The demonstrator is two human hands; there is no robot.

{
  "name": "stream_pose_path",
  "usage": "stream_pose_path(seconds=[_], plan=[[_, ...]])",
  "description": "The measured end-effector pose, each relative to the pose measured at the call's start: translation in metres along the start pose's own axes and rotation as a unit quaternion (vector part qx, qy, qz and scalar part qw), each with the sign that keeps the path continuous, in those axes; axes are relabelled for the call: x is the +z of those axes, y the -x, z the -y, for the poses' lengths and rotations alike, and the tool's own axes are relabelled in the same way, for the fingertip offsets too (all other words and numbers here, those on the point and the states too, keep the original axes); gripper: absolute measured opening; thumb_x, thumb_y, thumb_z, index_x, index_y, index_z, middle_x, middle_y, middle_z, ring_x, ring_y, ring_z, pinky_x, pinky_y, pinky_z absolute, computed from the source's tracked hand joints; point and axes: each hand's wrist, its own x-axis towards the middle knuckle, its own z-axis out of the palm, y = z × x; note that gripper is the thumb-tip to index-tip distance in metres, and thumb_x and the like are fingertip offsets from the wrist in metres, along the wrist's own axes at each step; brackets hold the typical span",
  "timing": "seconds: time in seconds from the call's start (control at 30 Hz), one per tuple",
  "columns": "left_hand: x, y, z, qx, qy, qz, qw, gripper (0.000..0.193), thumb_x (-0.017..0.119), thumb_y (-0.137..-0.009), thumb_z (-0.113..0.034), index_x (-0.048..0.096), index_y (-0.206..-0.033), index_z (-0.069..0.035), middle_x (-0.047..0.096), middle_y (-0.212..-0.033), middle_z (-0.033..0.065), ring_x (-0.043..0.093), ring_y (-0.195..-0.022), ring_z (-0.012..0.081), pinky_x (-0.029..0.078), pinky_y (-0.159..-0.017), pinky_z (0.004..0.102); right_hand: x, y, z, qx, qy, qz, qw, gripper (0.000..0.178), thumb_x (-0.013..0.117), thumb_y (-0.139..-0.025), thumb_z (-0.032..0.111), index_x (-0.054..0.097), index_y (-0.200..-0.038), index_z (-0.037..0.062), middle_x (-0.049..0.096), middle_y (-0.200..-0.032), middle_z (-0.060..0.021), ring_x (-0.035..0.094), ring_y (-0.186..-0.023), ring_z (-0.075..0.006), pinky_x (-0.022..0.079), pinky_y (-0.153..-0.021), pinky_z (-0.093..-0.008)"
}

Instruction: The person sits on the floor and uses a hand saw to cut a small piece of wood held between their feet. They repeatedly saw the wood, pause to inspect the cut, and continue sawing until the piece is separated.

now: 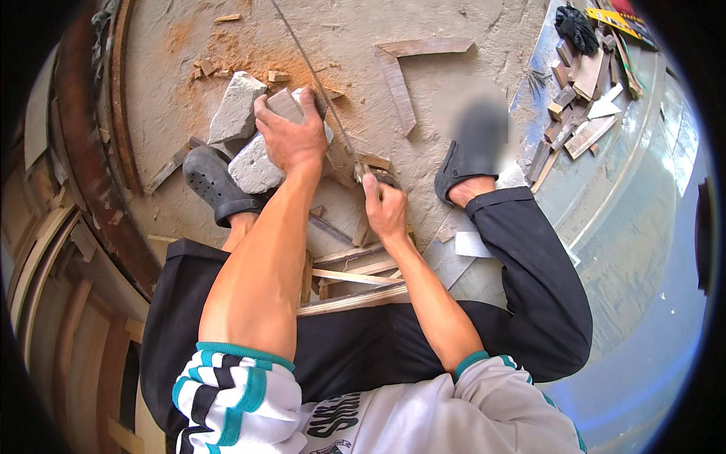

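My left hand (291,136) is clamped over a small wooden block (284,104), with the thumb and fingers on its opposite sides. Under and beside it are rough white blocks (257,166), one of them a tilted white block (237,107) further left. My right hand (386,208) is closed round the handle of a handsaw, which the fingers mostly hide. From there the thin saw blade (303,54), seen nearly edge-on, runs up and left past the wooden block. Whether its teeth touch the wood I cannot tell.
Orange sawdust (299,72) and offcuts lie beyond the blocks. Mitred wooden strips (395,76) form a corner on the floor. Wood scraps (582,113) are heaped at the right, by a shiny sheet (643,204). My feet in dark clogs (213,181) flank the work; wooden strips (352,303) lie nearer me.
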Motion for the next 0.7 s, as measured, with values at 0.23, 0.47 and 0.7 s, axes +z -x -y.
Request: stream_pose_path(seconds=[0.23,0.47,0.7], plan=[[0.012,-0.004,0.006,0.027,-0.019,-0.026,0.999,0.081,0.058,-0.086,-0.063,0.035,-0.139,-0.007,0.053,-0.126,0.0252,0.057,-0.109,0.0467,0.045,-0.091,0.0527,0.017,-0.051,0.030,-0.060,0.037,-0.015,0.997,0.067,0.055,-0.096,0.051,0.059,-0.060,-0.0043,0.046,-0.049,-0.0203,0.046,-0.043,-0.0226,0.037,-0.047,-0.0409],[0.006,-0.003,0.005,0.022,-0.017,-0.013,1.000,0.083,0.055,-0.087,-0.067,0.036,-0.140,-0.005,0.051,-0.132,0.0264,0.053,-0.120,0.0437,0.042,-0.099,0.0494,0.005,-0.010,0.002,-0.072,-0.027,-0.025,0.997,0.064,0.054,-0.095,0.052,0.066,-0.066,-0.0031,0.056,-0.056,-0.0253,0.062,-0.051,-0.0370,0.046,-0.050,-0.0424],[0.010,-0.002,0.010,0.022,-0.013,-0.017,1.000,0.082,0.056,-0.087,-0.064,0.035,-0.139,-0.004,0.049,-0.134,0.0260,0.052,-0.120,0.0448,0.042,-0.099,0.0502,0.009,-0.009,-0.005,-0.073,-0.039,-0.021,0.996,0.062,0.055,-0.096,0.050,0.067,-0.069,-0.0049,0.056,-0.056,-0.0248,0.062,-0.050,-0.0346,0.046,-0.050,-0.0428]])
